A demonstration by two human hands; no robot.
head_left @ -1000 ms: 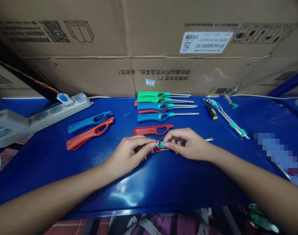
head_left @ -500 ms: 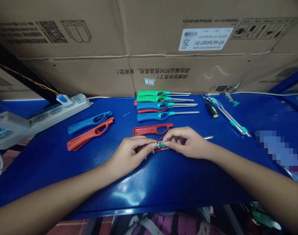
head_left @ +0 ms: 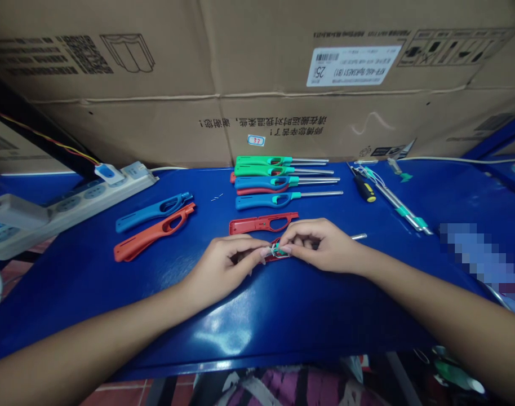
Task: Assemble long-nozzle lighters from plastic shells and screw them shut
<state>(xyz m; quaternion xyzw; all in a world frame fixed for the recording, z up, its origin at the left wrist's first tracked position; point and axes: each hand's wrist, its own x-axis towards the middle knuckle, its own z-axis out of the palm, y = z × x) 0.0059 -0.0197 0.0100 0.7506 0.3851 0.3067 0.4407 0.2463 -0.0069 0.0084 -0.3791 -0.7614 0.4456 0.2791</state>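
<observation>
My left hand [head_left: 226, 265] pinches the end of a small pale part with thin white wires [head_left: 274, 250], thumb against fingertips. Close beside it, my right hand [head_left: 320, 248] has thumb and forefinger closed on a green trigger piece [head_left: 282, 248] joined to those wires. Both hands work over a red lighter shell half [head_left: 278, 257], mostly hidden beneath the fingers. A metal lighter tube [head_left: 359, 237] sticks out past my right hand. Just behind lies another red shell half [head_left: 245, 225], its hollow side up.
Several assembled lighters [head_left: 257, 201] lie in a row at the back. Blue [head_left: 144, 215] and orange-red [head_left: 150, 238] shell halves lie left, near a power strip [head_left: 78, 197]. A screwdriver [head_left: 364, 187] and loose tubes with wires [head_left: 399, 202] lie right. A cardboard box [head_left: 156, 124] stands behind.
The whole view has shifted very slightly. Both hands keep their pinch at the same spot, with only tiny finger movement around the wired parts.
</observation>
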